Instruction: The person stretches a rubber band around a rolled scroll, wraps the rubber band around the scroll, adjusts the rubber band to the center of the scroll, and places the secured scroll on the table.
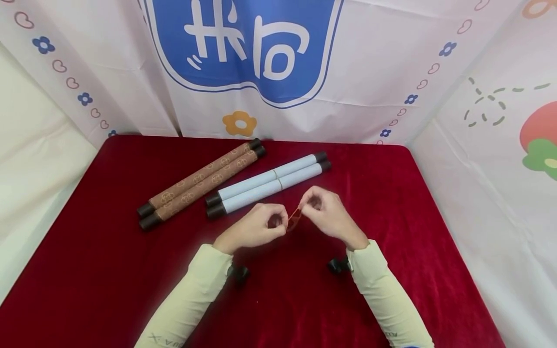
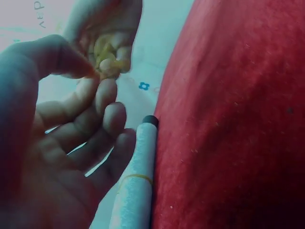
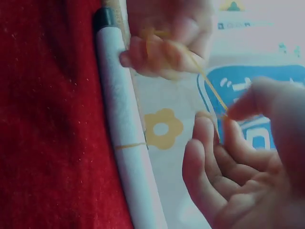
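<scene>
Between both hands an orange-yellow rubber band [image 1: 294,215] is drawn out, above the red cloth. My left hand [image 1: 256,225] pinches one end of it between thumb and forefinger. The other end is pinched by my right hand [image 1: 327,212]; in the right wrist view a strand of the rubber band [image 3: 208,80] runs taut between the hands, with looser loops by the left fingers. Just beyond the hands lie two light-blue scrolls [image 1: 265,181] with black ends, side by side. A thin band [image 3: 131,145] crosses their middle; whether one band rings both cannot be told.
Two brown flower-patterned scrolls [image 1: 202,183] with black ends lie left of the blue ones, slanting the same way. Dark red cloth [image 1: 287,309] covers the table. Behind its far edge hangs a white printed curtain [image 1: 361,58], with more white cloth at both sides.
</scene>
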### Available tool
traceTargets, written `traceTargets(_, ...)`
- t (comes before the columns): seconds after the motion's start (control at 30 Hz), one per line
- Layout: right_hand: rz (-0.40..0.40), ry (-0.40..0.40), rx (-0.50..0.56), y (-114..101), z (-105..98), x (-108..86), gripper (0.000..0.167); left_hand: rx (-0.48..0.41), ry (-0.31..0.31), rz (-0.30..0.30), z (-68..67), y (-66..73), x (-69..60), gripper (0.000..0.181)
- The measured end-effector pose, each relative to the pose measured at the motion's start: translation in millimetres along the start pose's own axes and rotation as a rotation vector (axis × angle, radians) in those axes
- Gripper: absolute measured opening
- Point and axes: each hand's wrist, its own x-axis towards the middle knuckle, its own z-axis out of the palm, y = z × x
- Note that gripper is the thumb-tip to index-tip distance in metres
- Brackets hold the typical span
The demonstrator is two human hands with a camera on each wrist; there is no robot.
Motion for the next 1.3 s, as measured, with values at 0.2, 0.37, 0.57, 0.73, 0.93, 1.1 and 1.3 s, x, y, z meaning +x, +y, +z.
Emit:
traceTargets(0.2, 0.065, 0.058, 0.182, 1, -5, 3.1, 0.006, 0.038, -0.059, -0.032, -1.4, -7.9, -2.5, 0.012)
traceTargets(0.37, 0.090, 0.048, 0.222, 0, -1, 5.0, 0.012, -0.158, 0.026, -0.053, -8.4, -6.1, -3.1, 0.005)
traceTargets(0.57, 0.108, 0.073, 0.114, 1, 11, 8.5, 0.013, -0.520, 0.149, -0.038, -8.9, 1.3, -5.6, 0.008)
traceTargets(0.73, 0.119, 0.100, 0.019, 5, 25, 8.3, 0.012, -0.710, 0.203, -0.033, -4.1, 6.0, -4.8, 0.011)
traceTargets(0.93, 0.111, 0.157, -0.035, 7, 34, 5.6, 0.013, -0.731, 0.265, -0.179, -0.2, 5.0, -4.0, 0.011)
traceTargets(1.1, 0.127, 0.151, -0.074, 9, 33, 5.5, 0.018, -0.557, 0.330, -0.240, 2.1, -3.6, -0.9, 0.025)
traceTargets(1.3, 0.211, 0.059, -0.140, 9, 30, 4.2, 0.021, -0.239, 0.325, -0.207, 3.8, -7.2, 1.6, 0.023)
